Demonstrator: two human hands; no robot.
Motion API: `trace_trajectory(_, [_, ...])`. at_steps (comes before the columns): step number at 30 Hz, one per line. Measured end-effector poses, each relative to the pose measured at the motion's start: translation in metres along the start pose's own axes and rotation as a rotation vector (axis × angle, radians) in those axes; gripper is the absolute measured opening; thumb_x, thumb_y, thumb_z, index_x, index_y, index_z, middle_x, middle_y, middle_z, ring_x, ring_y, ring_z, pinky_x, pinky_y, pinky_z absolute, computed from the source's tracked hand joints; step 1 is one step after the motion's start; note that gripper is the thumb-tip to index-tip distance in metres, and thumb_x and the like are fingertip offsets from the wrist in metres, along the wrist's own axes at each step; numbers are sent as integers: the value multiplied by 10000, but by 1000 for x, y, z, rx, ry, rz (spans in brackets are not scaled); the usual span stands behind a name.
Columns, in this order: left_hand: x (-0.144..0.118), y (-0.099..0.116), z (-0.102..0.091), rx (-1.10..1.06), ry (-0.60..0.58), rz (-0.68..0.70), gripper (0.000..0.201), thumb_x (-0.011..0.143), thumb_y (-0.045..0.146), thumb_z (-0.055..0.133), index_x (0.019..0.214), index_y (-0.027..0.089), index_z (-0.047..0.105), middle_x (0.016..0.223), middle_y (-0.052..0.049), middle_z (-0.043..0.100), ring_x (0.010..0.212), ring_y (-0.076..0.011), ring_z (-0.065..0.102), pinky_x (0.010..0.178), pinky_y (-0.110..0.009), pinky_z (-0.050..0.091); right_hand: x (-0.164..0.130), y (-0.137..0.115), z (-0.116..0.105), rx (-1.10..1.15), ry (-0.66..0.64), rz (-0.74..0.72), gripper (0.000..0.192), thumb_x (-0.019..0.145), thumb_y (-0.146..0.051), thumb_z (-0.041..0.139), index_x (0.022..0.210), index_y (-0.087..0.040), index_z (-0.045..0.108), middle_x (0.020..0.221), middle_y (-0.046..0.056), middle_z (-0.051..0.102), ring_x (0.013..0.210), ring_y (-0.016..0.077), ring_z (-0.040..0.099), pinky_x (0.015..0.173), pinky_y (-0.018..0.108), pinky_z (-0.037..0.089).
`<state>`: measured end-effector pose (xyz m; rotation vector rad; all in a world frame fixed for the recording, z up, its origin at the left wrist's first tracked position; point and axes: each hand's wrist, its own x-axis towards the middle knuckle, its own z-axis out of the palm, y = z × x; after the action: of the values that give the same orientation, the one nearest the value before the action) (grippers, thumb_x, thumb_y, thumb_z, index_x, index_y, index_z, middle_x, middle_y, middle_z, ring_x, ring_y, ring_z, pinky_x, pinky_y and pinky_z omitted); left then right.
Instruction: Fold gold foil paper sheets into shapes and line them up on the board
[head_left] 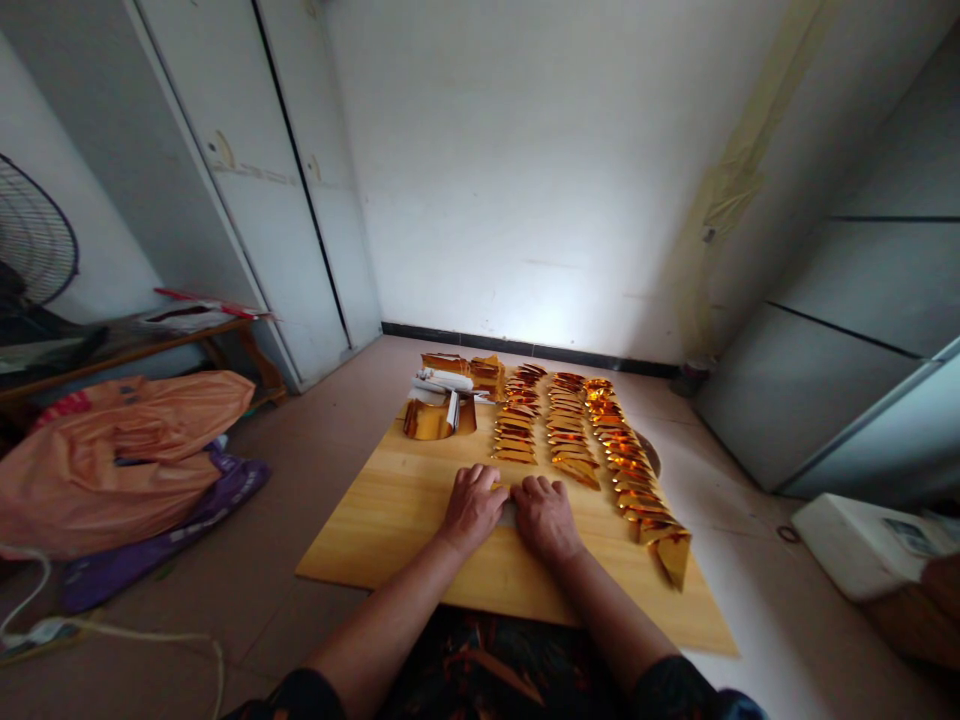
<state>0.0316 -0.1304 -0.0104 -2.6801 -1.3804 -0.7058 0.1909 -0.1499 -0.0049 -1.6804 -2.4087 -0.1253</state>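
Left hand (472, 505), right hand (545, 515): side by side, knuckles up, fingers curled down, pressing a small gold foil sheet (507, 492) mid-board on the pale wooden board (390, 520) lying on the floor. Advisable: keep edges aligned, crease firmly. Beyond: three rows of folded gold foil pieces (570, 440) toward the far right edge; foil stack (439, 415) at far left corner.

No legible text, label or number anywhere — nothing readable
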Motion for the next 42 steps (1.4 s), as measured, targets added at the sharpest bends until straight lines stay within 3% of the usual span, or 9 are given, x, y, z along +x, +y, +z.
trace_trajectory(9, [-3, -1, 1, 23, -72, 31, 199, 868, 183, 487, 739, 194, 639, 812, -55, 606, 846, -189, 507, 771, -361, 322, -21, 16, -2, 118, 54, -64, 182, 887, -186, 472, 873, -221, 650, 881, 36, 621, 872, 164, 501, 795, 303, 281])
trace_trajectory(14, [-8, 4, -8, -18, -83, 17, 146, 841, 189, 518, 774, 198, 648, 835, -54, 623, 846, -187, 532, 805, -369, 319, -36, 32, -7, 239, 64, -150, 203, 900, -235, 489, 1005, -238, 663, 1018, 48, 651, 943, 169, 524, 840, 303, 327])
trace_trajectory(19, [-13, 6, -16, -47, -109, 18, 160, 782, 361, 629, 860, 223, 646, 906, -42, 640, 909, -209, 536, 913, -420, 286, -39, 46, -4, 310, 33, -210, 311, 843, -383, 587, 1123, -258, 641, 1143, 67, 630, 1030, 206, 524, 876, 343, 360])
trace_trajectory(24, [-9, 1, -18, -45, -130, 27, 75, 811, 251, 589, 841, 247, 657, 903, -23, 655, 939, -198, 526, 961, -437, 244, -34, 46, -5, 331, 29, -186, 202, 855, -325, 589, 1022, -275, 691, 1076, 47, 649, 976, 183, 540, 864, 327, 363])
trace_trajectory(27, [-5, -2, -17, -41, -141, 30, 125, 827, 191, 555, 826, 257, 661, 891, -11, 665, 960, -190, 516, 969, -436, 230, -31, 41, -5, 327, 32, -177, 164, 858, -292, 588, 964, -268, 710, 1028, 46, 654, 946, 176, 544, 843, 316, 361])
trace_trajectory(33, [-3, -1, -15, -6, -183, 52, 179, 856, 163, 503, 826, 245, 659, 871, -18, 663, 906, -185, 522, 821, -365, 308, -28, 34, -4, 320, 57, -160, 152, 864, -259, 578, 856, -244, 729, 929, 45, 662, 877, 168, 544, 785, 293, 350])
trace_trajectory(39, [-5, 15, -12, 46, -159, -41, 154, 817, 315, 591, 808, 177, 657, 881, -80, 642, 903, -232, 532, 808, -376, 337, -27, 35, 0, 325, 96, -174, 177, 883, -267, 560, 819, -232, 720, 879, 37, 657, 841, 154, 540, 745, 272, 337])
trace_trajectory(42, [-6, 18, -10, 67, -158, -80, 130, 819, 305, 595, 822, 182, 636, 893, -69, 628, 917, -228, 531, 795, -363, 350, -26, 38, 6, 332, 125, -223, 210, 890, -273, 549, 767, -219, 711, 842, 38, 651, 803, 148, 541, 717, 270, 330])
